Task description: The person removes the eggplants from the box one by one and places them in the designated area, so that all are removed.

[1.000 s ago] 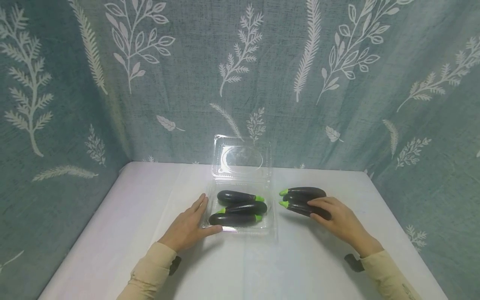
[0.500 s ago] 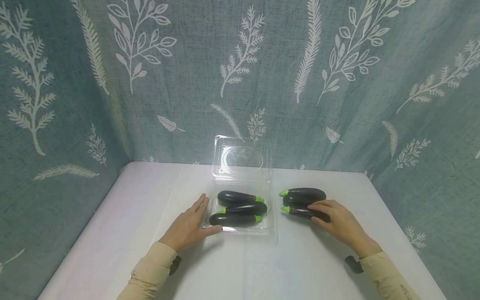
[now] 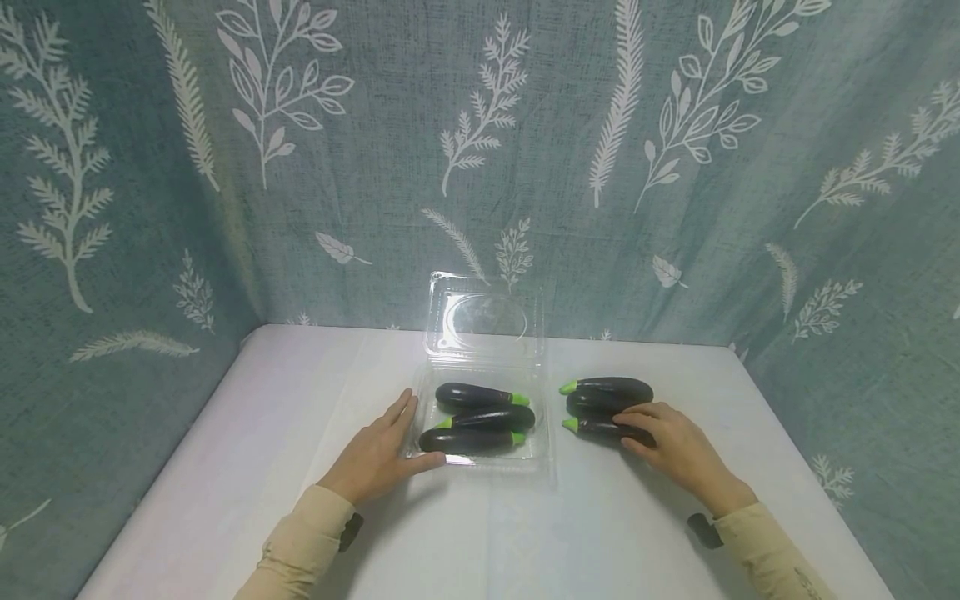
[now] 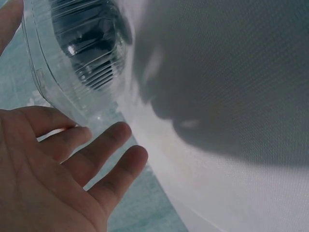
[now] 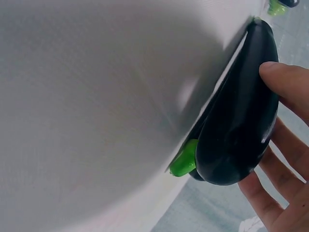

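Observation:
My left hand (image 3: 375, 454) lies along the left side of a clear plastic clamshell box (image 3: 483, 464), fingers extended, thumb by its front edge. In the left wrist view, fingertips meet the box's corner wall (image 4: 48, 63). Three dark eggplants with green stem ends lie inside: a back one (image 3: 471, 394), a middle one (image 3: 491, 417) and a front one (image 3: 467, 442). To the right of the box, my right hand (image 3: 678, 450) grips the nearest of three more eggplants (image 3: 596, 430) by its thick end. The right wrist view has this eggplant (image 5: 236, 116) between thumb and fingers.
The box's lid (image 3: 486, 287) stands raised at the back, toward the patterned curtain (image 3: 390, 208). Beyond the gripped eggplant, two others lie close together, a back one (image 3: 615, 387) and a front one (image 3: 588, 404). A white cloth (image 3: 487, 542) covers the table.
The gripped eggplant has shifted slightly toward the front, away from the two behind it, and its stem end now points more level. The right hand moved slightly with it; the left hand stays put.

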Action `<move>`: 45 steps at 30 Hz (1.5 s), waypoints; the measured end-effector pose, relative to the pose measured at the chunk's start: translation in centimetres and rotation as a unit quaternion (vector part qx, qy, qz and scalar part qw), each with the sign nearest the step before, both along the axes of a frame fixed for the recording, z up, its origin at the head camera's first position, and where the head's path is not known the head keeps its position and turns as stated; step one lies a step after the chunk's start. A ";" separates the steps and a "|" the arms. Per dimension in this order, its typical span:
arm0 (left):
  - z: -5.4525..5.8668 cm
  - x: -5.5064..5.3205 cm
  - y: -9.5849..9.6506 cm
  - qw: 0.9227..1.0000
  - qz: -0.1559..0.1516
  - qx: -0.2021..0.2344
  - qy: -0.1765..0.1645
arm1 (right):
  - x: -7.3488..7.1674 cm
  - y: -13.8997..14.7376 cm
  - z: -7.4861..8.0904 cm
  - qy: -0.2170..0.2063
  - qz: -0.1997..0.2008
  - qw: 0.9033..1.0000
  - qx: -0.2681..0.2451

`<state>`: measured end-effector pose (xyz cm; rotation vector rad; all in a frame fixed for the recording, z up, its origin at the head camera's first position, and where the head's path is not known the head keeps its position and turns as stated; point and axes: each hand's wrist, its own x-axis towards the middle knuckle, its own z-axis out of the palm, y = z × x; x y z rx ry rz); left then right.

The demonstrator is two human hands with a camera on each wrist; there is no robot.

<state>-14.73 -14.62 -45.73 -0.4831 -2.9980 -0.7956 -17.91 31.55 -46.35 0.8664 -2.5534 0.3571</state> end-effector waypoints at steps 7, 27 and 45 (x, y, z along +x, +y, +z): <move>0.0 0.0 0.1 1.000 -0.001 0.003 -0.001 | -0.1 -0.2 0.0 -0.027 -0.017 0.999 0.008; 0.1 0.0 0.0 1.000 0.002 0.001 -0.007 | -0.3 -0.1 -0.6 -0.013 -0.010 1.000 -0.005; 0.0 0.0 0.0 1.000 0.001 0.001 -0.004 | -0.7 0.0 -1.1 -0.001 -0.006 1.000 -0.013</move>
